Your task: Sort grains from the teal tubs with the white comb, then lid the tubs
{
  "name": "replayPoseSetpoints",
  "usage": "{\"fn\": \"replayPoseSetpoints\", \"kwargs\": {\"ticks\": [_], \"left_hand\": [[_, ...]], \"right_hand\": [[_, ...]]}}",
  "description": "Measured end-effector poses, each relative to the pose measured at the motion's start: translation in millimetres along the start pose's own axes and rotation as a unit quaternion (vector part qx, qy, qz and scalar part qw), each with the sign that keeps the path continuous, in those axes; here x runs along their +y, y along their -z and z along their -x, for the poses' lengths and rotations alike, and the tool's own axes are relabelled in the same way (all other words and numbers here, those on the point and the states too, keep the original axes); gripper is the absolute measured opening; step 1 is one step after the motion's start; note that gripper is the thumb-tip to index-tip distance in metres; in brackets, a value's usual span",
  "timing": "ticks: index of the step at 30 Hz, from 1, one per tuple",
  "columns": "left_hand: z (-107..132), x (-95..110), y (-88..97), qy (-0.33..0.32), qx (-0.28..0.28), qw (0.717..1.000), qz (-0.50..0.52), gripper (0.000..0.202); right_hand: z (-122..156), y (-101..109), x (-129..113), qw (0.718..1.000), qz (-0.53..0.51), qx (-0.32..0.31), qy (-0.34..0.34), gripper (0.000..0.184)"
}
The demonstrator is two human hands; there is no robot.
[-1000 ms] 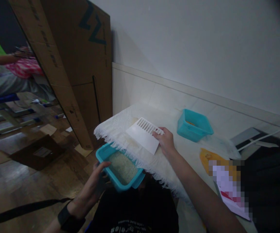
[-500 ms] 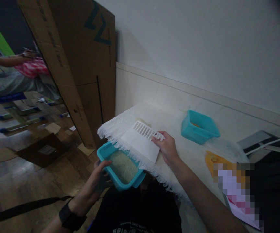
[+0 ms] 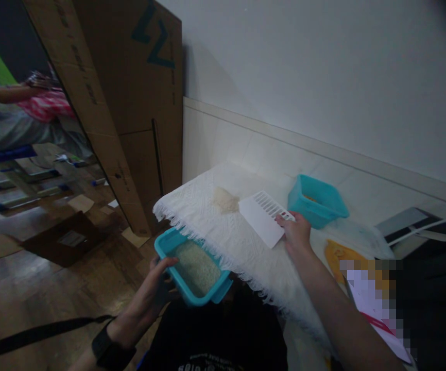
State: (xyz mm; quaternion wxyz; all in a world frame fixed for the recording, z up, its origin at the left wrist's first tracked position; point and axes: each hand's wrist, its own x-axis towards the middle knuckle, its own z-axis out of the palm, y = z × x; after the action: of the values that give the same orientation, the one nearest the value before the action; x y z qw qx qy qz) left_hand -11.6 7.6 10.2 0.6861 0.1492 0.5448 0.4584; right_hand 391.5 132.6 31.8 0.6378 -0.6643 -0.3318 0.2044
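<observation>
My left hand (image 3: 161, 281) grips the near-left rim of a turquoise tub (image 3: 192, 296), thumb over the edge. Pale grains of rice (image 3: 200, 268) lie inside it, and the tub sits just below the fringed table edge. In my right hand (image 3: 298, 234) is a flat white plastic piece with a row of slots (image 3: 263, 221), pinched at its slotted right side. It is over the white fringed cloth (image 3: 207, 224). Left of this piece, a small pile of pale grains (image 3: 226, 200) rests on the cloth.
A second turquoise tub (image 3: 315, 203) with something orange-brown inside stands by the wall. Right of it lie a clear plastic bag (image 3: 362, 234) and an orange packet (image 3: 335, 257). A tall cardboard box (image 3: 141, 103) stands at left; a person (image 3: 45, 105) sits beyond.
My right hand has moved the slotted white piece rightward, uncovering the pile of grains on the cloth. My left hand and its tub have stayed nearly still.
</observation>
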Motion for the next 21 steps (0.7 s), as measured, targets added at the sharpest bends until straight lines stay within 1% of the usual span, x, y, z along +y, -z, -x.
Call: {"fn": "replayPoseSetpoints", "kwargs": {"ticks": [2, 4, 7, 10, 13, 16, 18, 21], "left_hand": [[-1, -1, 0.7, 0.000, -0.003, 1.000, -0.003, 0.097], [-3, -3, 3.3, -0.001, -0.015, 1.000, -0.009, 0.095], [-8, -6, 7.3, -0.002, -0.027, 1.000, -0.013, 0.091], [-10, -6, 8.5, 0.000, -0.026, 1.000, -0.011, 0.090], [-7, -5, 8.0, 0.005, -0.026, 1.000, -0.006, 0.094], [-7, -5, 7.6, 0.001, -0.029, 1.000, -0.002, 0.096], [-8, -5, 7.5, 0.000, -0.025, 1.000, -0.006, 0.096], [-10, -6, 7.7, 0.002, -0.023, 1.000, -0.010, 0.093]], "right_hand": [[11, -7, -2, 0.998, -0.022, -0.003, -0.055, 0.048], [22, -10, -6, 0.996, -0.028, -0.030, -0.079, 0.050], [33, -8, -12, 0.994, -0.033, -0.068, -0.073, 0.053], [36, -2, -16, 0.994, -0.032, -0.083, -0.061, 0.054], [33, 2, -19, 0.996, -0.029, -0.063, -0.058, 0.055], [31, 0, -22, 0.995, -0.036, -0.042, -0.085, 0.054], [35, -3, -24, 0.992, -0.040, -0.059, -0.108, 0.053], [46, -8, -25, 0.986, -0.032, -0.111, -0.123, 0.055]]}}
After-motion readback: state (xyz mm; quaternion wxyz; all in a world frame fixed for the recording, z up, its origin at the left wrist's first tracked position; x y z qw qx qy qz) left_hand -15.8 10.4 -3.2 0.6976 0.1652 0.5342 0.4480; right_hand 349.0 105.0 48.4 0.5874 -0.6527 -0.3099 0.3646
